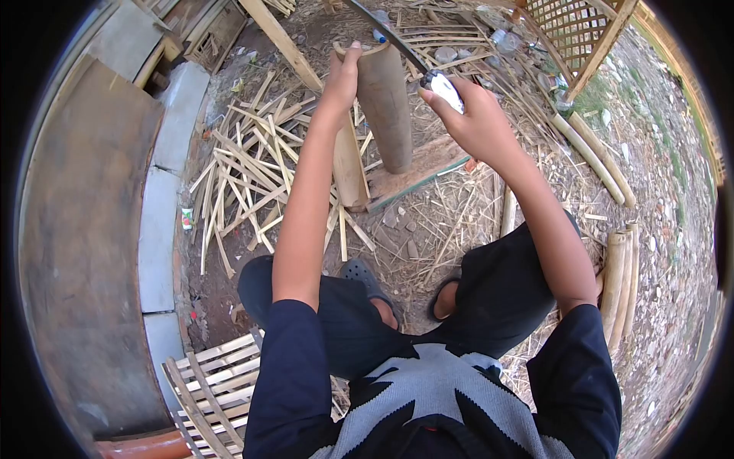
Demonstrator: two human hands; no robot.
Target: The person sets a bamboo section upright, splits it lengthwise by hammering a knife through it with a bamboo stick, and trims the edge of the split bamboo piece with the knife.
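A thick bamboo piece [384, 107] stands upright on a flat wooden board [428, 164]. My left hand [342, 80] grips its top rim, thumb over the edge. In my right hand [474, 115] is the white and black handle of a long-bladed knife [386, 32]. The blade slants up and to the left, passing near the top of the bamboo; whether it touches the rim I cannot tell. A split bamboo length [350, 164] lies beside the board, just left of the upright piece.
Many thin bamboo strips [248, 164] lie heaped at the left. Bamboo poles [615, 287] are at the right, near a lattice panel [569, 30]. A slatted bamboo frame [218, 382] is at the lower left, beside a concrete edge [159, 237].
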